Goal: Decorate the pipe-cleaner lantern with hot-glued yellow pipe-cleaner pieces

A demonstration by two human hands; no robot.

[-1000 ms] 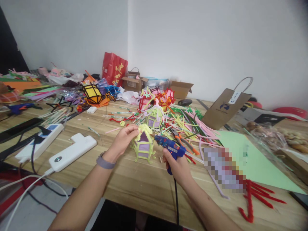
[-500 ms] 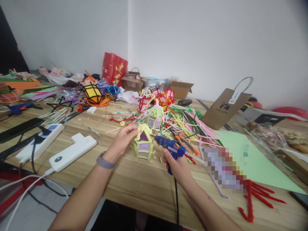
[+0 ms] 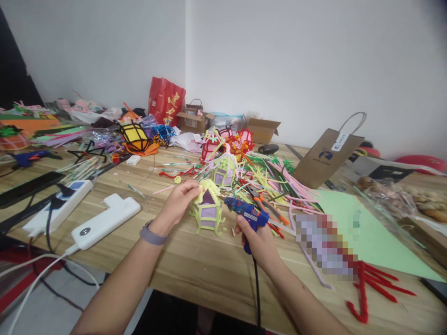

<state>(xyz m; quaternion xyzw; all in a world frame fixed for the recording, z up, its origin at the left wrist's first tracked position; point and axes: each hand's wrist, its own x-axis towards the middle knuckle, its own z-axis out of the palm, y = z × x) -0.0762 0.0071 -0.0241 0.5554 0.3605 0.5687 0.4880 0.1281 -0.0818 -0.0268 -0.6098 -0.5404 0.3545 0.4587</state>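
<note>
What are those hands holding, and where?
The right hand grips a blue glue gun by its handle; the left hand's fingertips pinch the roof edge of a yellow-green and purple fuzzy lantern.

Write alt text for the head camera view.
A left hand steadies a small yellow-green and purple lantern while the right hand holds a blue glue gun beside it. Around them, a wooden table bears colourful craft stems, pliers and more lanterns.

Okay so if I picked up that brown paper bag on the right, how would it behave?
The brown paper bag would probably feel light, given its thin paper look. Its flat, straight-edged sides suggest some stiffness, while the thin looped handle would likely flex.
</note>
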